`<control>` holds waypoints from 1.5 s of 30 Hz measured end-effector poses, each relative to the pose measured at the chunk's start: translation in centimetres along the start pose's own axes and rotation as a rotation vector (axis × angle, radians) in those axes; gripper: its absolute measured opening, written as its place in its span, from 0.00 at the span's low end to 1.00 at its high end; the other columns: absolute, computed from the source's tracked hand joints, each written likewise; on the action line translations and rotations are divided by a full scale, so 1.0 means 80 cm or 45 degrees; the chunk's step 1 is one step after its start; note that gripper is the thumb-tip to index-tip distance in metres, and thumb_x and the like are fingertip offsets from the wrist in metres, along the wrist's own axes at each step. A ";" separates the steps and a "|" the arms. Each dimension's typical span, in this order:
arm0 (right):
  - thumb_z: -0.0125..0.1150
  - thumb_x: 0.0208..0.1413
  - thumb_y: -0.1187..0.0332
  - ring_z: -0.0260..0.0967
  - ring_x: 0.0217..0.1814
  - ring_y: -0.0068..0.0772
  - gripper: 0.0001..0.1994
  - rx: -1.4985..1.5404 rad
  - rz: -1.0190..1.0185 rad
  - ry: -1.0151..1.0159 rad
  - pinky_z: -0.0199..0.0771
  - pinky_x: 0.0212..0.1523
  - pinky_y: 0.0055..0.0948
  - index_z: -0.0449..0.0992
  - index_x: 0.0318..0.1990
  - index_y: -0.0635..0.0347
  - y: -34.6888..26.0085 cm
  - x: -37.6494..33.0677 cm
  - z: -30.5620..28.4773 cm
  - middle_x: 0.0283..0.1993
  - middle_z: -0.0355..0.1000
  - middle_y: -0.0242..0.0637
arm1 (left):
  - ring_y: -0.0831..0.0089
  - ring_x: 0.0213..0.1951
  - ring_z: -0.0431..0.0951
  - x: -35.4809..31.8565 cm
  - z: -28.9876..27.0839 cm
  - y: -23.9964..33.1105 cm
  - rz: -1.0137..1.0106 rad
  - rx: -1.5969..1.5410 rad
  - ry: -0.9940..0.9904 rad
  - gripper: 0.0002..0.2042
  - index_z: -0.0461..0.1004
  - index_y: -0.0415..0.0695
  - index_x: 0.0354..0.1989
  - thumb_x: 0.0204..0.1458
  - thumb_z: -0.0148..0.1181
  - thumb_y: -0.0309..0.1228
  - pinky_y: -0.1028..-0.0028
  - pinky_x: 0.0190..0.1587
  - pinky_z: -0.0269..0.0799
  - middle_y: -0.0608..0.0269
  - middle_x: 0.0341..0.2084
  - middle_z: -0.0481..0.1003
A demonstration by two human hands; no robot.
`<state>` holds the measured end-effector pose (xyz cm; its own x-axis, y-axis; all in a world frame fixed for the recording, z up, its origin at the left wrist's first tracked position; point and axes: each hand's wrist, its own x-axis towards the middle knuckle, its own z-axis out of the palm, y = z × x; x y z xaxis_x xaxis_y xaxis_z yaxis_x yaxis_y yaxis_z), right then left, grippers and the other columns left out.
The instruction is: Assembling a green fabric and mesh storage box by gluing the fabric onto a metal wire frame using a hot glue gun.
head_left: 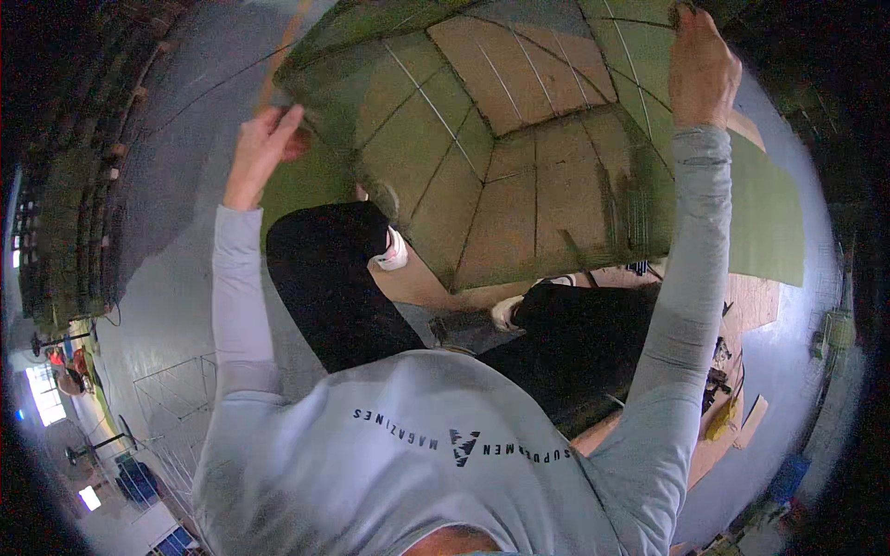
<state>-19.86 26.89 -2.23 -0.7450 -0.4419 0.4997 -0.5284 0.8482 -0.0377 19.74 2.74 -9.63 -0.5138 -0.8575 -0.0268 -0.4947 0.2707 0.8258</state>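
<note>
A large box-like wire frame covered in see-through green mesh (417,130) stands in front of me, with dark seams and thin bright rods. At its upper left corner is my left hand (262,157), fingers curled and thumb pressed close to them; blur hides what they pinch. My right hand (706,79) is raised higher, closed in a fist at the frame's upper right edge, gripping the mesh-covered frame there. My legs (329,269) in black trousers spread to either side of the near lower edge of the mesh.
Brown cardboard (756,301) lies under and beside the frame on the grey floor (176,306). Dark small parts and a yellow item (721,422) are on the right. A thin wire frame (171,389) lies at left, near stacked dark goods (69,232).
</note>
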 end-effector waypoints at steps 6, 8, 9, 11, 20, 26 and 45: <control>0.52 0.61 0.60 0.73 0.34 0.57 0.14 0.441 -0.321 0.616 0.72 0.30 0.41 0.75 0.38 0.63 0.023 -0.015 0.000 0.28 0.72 0.54 | 0.73 0.24 0.80 0.004 0.039 0.012 -0.038 -0.260 0.035 0.23 0.76 0.36 0.37 0.57 0.53 0.48 0.79 0.25 0.72 0.59 0.20 0.77; 0.51 0.61 0.60 0.71 0.34 0.58 0.14 0.482 -0.274 0.602 0.71 0.30 0.42 0.75 0.38 0.63 0.021 -0.024 -0.004 0.28 0.72 0.55 | 0.73 0.21 0.79 0.013 0.044 0.024 -0.015 -0.148 0.107 0.23 0.76 0.35 0.33 0.58 0.53 0.48 0.78 0.23 0.71 0.59 0.17 0.76; 0.51 0.61 0.60 0.70 0.34 0.60 0.14 0.525 -0.228 0.588 0.71 0.30 0.43 0.74 0.38 0.62 0.021 -0.028 -0.007 0.28 0.72 0.56 | 0.73 0.19 0.78 0.019 0.045 0.029 0.007 -0.037 0.180 0.23 0.77 0.35 0.29 0.58 0.52 0.47 0.76 0.22 0.70 0.58 0.15 0.75; 0.50 0.62 0.60 0.69 0.34 0.62 0.13 0.570 -0.245 0.647 0.70 0.29 0.44 0.74 0.38 0.61 0.020 -0.032 -0.007 0.28 0.71 0.56 | 0.68 0.18 0.77 0.039 0.050 0.016 0.208 0.210 0.292 0.22 0.77 0.35 0.26 0.57 0.52 0.46 0.72 0.22 0.69 0.54 0.14 0.74; 0.48 0.62 0.59 0.68 0.36 0.63 0.13 0.561 -0.218 0.621 0.68 0.32 0.50 0.73 0.38 0.58 0.009 -0.042 -0.005 0.31 0.71 0.56 | 0.47 0.27 0.76 0.073 0.060 -0.022 0.453 0.935 0.732 0.21 0.77 0.38 0.23 0.52 0.54 0.46 0.53 0.31 0.69 0.45 0.20 0.75; 0.47 0.63 0.60 0.63 0.50 0.49 0.14 -0.008 -0.251 0.855 0.61 0.49 0.40 0.70 0.45 0.62 0.019 -0.038 0.013 0.46 0.68 0.47 | 0.43 0.31 0.75 0.110 0.051 -0.035 0.583 0.730 0.658 0.24 0.73 0.35 0.32 0.55 0.52 0.49 0.51 0.36 0.68 0.42 0.25 0.75; 0.48 0.62 0.61 0.70 0.33 0.61 0.12 0.467 -0.258 0.681 0.70 0.29 0.49 0.74 0.34 0.58 -0.012 -0.058 -0.023 0.28 0.71 0.56 | 0.43 0.28 0.73 0.032 0.102 -0.050 0.522 0.867 0.909 0.19 0.69 0.32 0.26 0.59 0.49 0.39 0.53 0.31 0.64 0.40 0.20 0.71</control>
<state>-15.16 28.68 -2.94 -0.3625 -0.2962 0.8836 -0.8106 0.5681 -0.1421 14.70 3.05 -17.62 -0.3097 -0.6436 0.6999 -0.7782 0.5945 0.2023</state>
